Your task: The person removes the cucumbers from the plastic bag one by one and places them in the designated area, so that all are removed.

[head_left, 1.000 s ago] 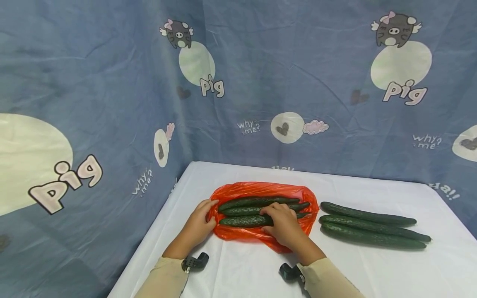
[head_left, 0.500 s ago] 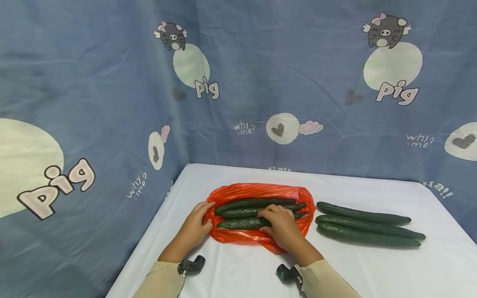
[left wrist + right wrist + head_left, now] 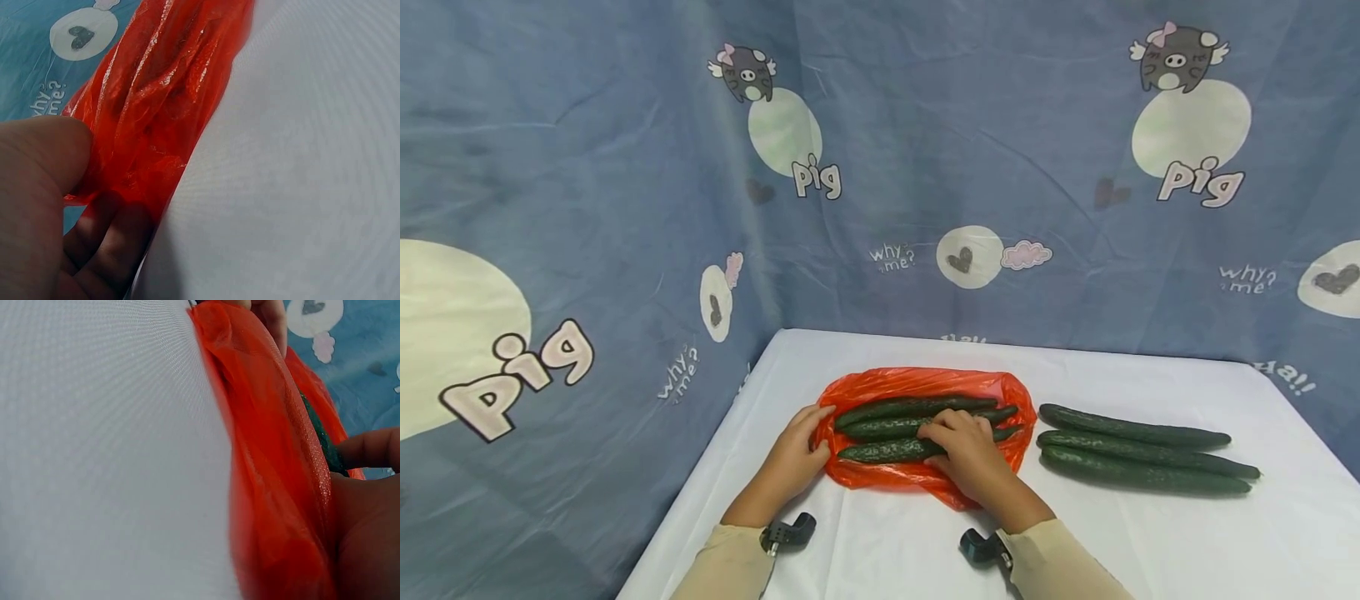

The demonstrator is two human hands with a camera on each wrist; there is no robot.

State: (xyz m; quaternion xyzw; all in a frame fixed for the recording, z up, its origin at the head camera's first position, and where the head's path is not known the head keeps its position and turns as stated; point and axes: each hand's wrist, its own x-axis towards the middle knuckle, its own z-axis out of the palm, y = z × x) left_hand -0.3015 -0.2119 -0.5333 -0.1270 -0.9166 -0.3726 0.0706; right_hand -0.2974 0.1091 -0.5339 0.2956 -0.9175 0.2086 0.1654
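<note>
In the head view, a red plastic bag (image 3: 925, 382) lies spread on the table with three dark green cucumbers in its mouth. My left hand (image 3: 793, 454) holds the bag's left end, thumb on one side of the film and fingers on the other in the left wrist view. With curled fingers and thumb, my right hand (image 3: 970, 458) grips the nearest cucumber (image 3: 880, 452) toward its right end. The middle cucumber (image 3: 880, 428) and the far cucumber (image 3: 917, 407) lie alongside it. In the right wrist view the bag (image 3: 269, 456) covers most of the gripped cucumber.
Right of the bag, three more cucumbers (image 3: 1150, 451) lie side by side on the white tablecloth (image 3: 910, 550). A blue curtain (image 3: 850, 250) with pig prints stands behind and at the left of the table. Both wrists wear black camera mounts (image 3: 793, 531).
The head view has shifted slightly. Both hands, the bag and the cucumbers keep their places relative to each other.
</note>
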